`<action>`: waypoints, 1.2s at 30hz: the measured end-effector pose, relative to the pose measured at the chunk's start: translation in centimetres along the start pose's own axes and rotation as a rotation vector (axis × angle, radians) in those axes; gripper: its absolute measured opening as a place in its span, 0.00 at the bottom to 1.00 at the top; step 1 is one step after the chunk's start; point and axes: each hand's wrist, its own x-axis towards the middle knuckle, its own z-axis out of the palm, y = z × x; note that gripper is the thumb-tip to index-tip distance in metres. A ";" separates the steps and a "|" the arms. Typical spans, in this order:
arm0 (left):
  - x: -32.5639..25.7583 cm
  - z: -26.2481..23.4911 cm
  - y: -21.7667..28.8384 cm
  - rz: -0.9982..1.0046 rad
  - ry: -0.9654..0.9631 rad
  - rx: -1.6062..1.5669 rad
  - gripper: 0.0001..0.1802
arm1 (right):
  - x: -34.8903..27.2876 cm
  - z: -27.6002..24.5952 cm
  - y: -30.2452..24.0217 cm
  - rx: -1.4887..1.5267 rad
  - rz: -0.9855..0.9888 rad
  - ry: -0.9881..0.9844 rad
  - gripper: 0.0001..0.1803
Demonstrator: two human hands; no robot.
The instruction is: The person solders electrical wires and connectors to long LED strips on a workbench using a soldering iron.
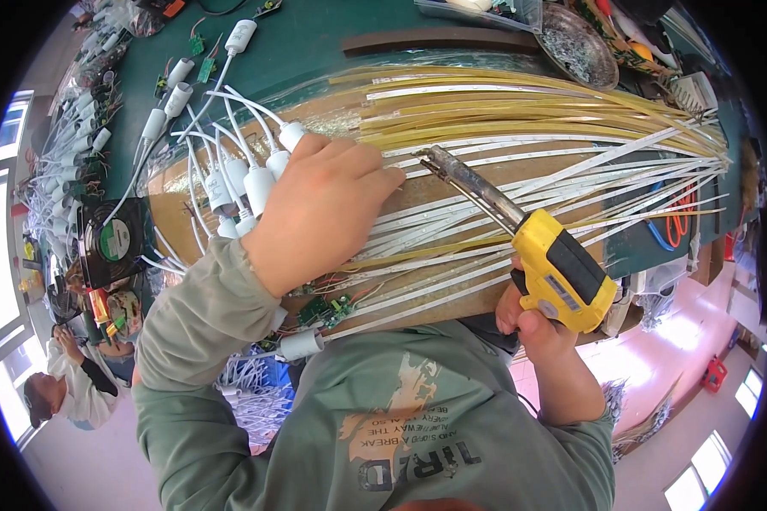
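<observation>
Soldering gun over the strips

My right hand point(533, 328) gripped the yellow soldering gun point(554, 264), its tip beside my left hand point(315, 213), which lay palm-down, fingers loosely curled, on pale yellow and white LED strips point(520, 128) fanning rightward.

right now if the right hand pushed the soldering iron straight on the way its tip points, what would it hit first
Most likely the left hand, pressed on the pale strips. The right hand aims the yellow soldering iron up-left, its tip close by those fingers; depth is unclear, so it might touch the strips first.
</observation>
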 end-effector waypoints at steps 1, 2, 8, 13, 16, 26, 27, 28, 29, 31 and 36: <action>0.0 0.0 0.0 -0.004 -0.022 0.008 0.14 | 0.0 0.1 0.0 0.019 -0.005 0.022 0.40; -0.1 0.0 0.0 -0.005 -0.022 0.006 0.14 | 0.0 0.1 0.0 0.018 -0.004 0.023 0.40; -0.7 -0.3 0.2 0.034 -0.076 0.007 0.14 | -0.6 -0.5 -0.3 -0.029 0.069 -0.038 0.40; -0.9 -0.2 0.0 0.028 -0.028 0.013 0.14 | -0.9 -1.0 -0.1 -0.111 0.073 -0.105 0.37; -0.9 -0.1 0.0 0.011 -0.056 0.031 0.14 | -1.1 -1.0 -0.1 -0.148 0.083 -0.115 0.35; -1.0 0.1 -0.2 -0.014 0.025 -0.013 0.11 | -1.2 -1.1 -0.1 -0.232 0.042 -0.124 0.33; -1.0 0.0 -0.1 -0.027 0.023 0.001 0.10 | -1.2 -1.1 -0.1 -0.245 0.040 -0.128 0.33; -0.9 0.0 0.0 -0.041 0.022 0.015 0.10 | -1.2 -1.1 -0.1 -0.259 0.039 -0.131 0.33; -0.9 0.0 0.0 -0.042 0.021 0.014 0.10 | -1.2 -1.2 -0.1 -0.258 0.041 -0.133 0.33; -1.0 0.1 -0.1 -0.030 0.021 0.015 0.09 | -1.2 -1.2 -0.1 -0.292 0.025 -0.147 0.33; -1.0 0.5 -0.3 -0.002 0.030 0.023 0.08 | -1.3 -1.2 -0.1 -0.289 0.053 -0.132 0.33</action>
